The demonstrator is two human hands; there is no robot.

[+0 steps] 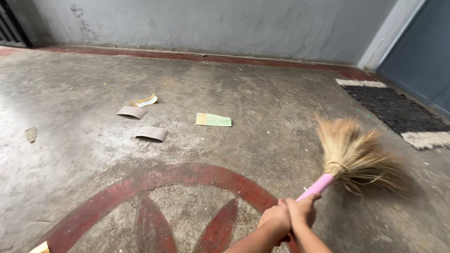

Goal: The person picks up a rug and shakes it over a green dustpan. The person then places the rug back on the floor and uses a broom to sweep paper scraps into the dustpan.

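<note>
Hiding pink handle (318, 186): both hands (290, 215); bristles (358, 154) blurred.

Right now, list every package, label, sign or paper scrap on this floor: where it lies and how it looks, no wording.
Green paper slip: mid-floor, flat, rectangular, pale green with a yellowish end.
Brown card piece: left of the slip, curled, greyish brown.
Second brown card piece: farther back, flat.
Yellow-white scrap: just behind it, bent.
Small scrap: far left, dull tan.
No signs or screens.

Both forearms bare, no sleeves in view. left hand (275, 219) and right hand (303, 210): no gloves, rings or watch.
</note>
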